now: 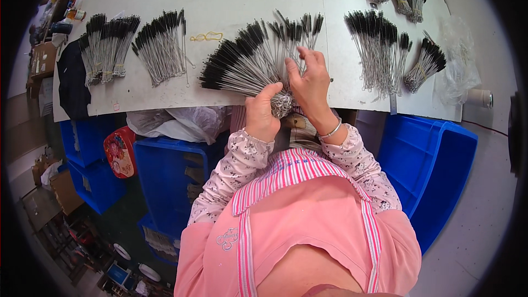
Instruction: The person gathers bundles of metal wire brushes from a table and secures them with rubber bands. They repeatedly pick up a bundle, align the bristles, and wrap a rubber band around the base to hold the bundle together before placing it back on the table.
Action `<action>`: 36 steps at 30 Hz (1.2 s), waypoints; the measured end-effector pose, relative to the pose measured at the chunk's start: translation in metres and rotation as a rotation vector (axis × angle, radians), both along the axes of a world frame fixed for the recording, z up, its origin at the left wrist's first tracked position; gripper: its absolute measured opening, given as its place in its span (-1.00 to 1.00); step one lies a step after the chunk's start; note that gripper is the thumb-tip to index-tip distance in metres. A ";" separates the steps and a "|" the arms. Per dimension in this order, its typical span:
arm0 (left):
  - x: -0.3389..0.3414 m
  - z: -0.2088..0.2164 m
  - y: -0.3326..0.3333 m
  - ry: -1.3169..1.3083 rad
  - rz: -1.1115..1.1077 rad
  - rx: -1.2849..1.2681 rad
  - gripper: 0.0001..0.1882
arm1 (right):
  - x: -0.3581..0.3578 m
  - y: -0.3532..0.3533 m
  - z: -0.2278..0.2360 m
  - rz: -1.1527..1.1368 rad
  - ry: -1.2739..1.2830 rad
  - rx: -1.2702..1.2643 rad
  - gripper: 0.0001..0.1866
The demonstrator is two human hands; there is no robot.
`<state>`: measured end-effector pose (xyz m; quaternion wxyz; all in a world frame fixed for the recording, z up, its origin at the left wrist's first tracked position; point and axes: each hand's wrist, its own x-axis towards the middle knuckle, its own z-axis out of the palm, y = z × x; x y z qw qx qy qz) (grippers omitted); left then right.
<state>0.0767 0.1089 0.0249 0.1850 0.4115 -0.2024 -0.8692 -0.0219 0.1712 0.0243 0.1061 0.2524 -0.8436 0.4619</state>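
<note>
My left hand (262, 114) grips a thick fanned bundle of wire-handled tube brushes (234, 66) by their looped ends, at the table's near edge. The black bristle heads spread up and to the left. Beside it, my right hand (312, 80) has thumb and fingers curled in on the wire stems of a smaller group of brushes (297, 30) at the bundle's right side. Some of the stems between the two hands are hidden by the fingers.
More brushes lie on the white table (220, 0): loose brushes (162, 49) and tied bunches (110, 49) at left, piles (377, 49) at right. Yellow rubber bands (206, 37) lie behind the bundle. Blue crates (429, 159) stand below the edge. Clear plastic (459, 55) is at far right.
</note>
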 end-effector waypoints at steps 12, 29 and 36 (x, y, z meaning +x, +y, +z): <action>-0.002 0.011 0.007 0.028 -0.003 -0.086 -0.79 | -0.007 -0.008 -0.003 0.181 -0.366 0.094 -0.76; -0.001 -0.002 0.005 0.087 0.012 -0.060 -0.66 | -0.015 -0.003 -0.016 0.076 0.006 0.045 -0.70; 0.000 -0.001 0.007 0.143 0.029 -0.107 -0.70 | -0.001 -0.015 0.014 0.294 -0.222 0.210 -0.72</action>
